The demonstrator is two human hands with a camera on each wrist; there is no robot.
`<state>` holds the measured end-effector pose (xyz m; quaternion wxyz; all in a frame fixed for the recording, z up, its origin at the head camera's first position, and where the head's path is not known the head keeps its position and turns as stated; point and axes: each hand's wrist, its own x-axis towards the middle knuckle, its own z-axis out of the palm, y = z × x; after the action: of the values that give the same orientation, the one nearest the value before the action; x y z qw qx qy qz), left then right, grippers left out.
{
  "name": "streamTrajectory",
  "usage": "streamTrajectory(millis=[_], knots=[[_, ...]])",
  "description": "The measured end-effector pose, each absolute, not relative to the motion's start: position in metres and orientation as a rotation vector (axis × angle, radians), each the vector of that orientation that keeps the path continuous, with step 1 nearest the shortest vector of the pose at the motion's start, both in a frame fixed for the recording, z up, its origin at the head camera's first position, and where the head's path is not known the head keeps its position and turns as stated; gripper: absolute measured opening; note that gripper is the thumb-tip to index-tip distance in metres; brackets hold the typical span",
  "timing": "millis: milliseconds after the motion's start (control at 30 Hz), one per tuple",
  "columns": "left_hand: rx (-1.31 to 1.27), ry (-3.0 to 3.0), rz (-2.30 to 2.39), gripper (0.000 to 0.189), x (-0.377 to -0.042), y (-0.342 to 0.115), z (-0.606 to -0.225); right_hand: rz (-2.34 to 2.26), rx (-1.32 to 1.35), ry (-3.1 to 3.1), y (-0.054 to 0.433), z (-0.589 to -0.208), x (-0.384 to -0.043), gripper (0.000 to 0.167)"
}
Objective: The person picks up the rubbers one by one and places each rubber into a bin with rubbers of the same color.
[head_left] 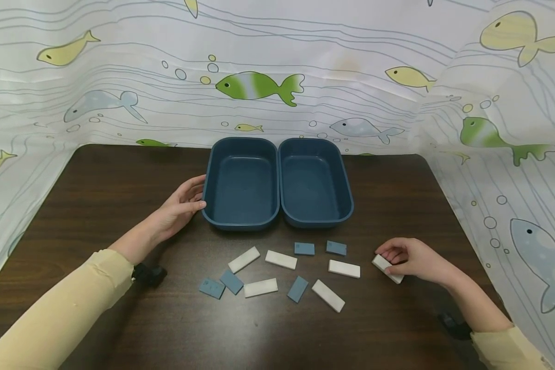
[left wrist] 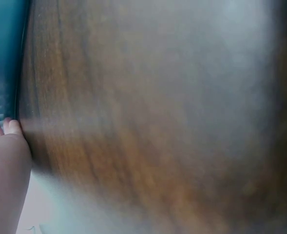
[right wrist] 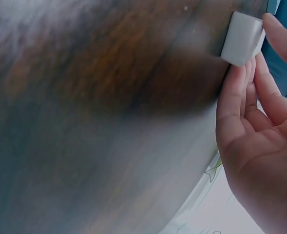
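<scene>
My left hand [head_left: 176, 208] is at the left side of the left blue bin [head_left: 240, 226], its fingers against the outer wall and its thumb at the rim. In the left wrist view, the fingertips [left wrist: 8, 126] touch that bin's side. My right hand [head_left: 416, 259] pinches a white block [head_left: 388, 268] between thumb and fingers, at the right of the table. The right wrist view shows this white block [right wrist: 241, 39] up close at the fingertips. Several other white blocks [head_left: 344, 269] and several smaller blue-grey blocks [head_left: 298, 289] lie scattered in front of the bins.
A second blue bin [head_left: 316, 224] stands right beside the left one; both are empty inside. Everything stands on a dark wooden table [head_left: 388, 190]. A fish-patterned white sheet [head_left: 277, 46] hangs behind the table and along its sides.
</scene>
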<state>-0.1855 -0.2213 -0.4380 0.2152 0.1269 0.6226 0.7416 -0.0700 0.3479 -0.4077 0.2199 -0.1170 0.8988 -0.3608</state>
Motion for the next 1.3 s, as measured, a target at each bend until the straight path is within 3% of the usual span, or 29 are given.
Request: streamTrajectory(millis=[767,1300], knots=[[0.339,1.713,2.054,0.062,-0.185,-0.221,-0.434,-0.916,-0.332,2.581,0.335,-0.406,-0.064,0.033],[0.373,1.701,2.078,0.060,-0.188,-0.222,-0.443,-0.823,-0.562,2.656,0.295,-0.360,-0.096,0.025]])
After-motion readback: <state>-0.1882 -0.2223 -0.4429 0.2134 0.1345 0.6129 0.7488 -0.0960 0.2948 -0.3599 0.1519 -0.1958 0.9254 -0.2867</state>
